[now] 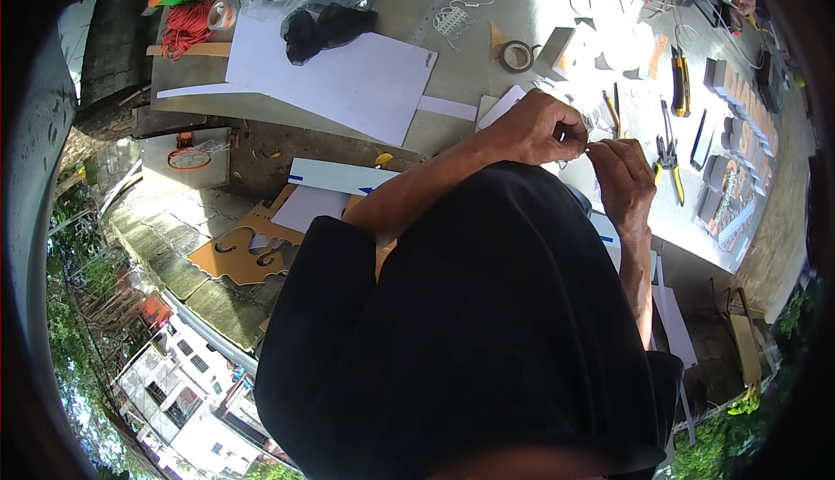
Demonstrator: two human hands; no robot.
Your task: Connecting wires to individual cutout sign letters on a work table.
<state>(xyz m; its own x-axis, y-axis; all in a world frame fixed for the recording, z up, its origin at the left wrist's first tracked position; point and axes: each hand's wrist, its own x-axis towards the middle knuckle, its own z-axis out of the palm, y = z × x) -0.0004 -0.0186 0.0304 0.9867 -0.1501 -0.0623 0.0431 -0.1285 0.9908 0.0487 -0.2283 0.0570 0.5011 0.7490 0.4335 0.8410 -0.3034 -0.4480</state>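
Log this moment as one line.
left hand: near right hand; hold: too small to tell; right of hands: yellow-handled pliers; beyond: tape roll

From my remote seat I read this as a small open-air sign or craft workshop. Right of the right hand point(624, 176): pliers point(668, 156), a box cutter point(682, 89) and cut-out block letters point(744, 136) on a worktable point(687, 219). Just beyond the left hand point(544, 128): a tape roll point(505, 60). Farther left, a large white sheet point(339, 80). Outdoors shows well left of both hands: basketball hoop point(185, 143), sunlit paving point(165, 241); lower on that side, greenery point(83, 306) and a white building point(174, 384).
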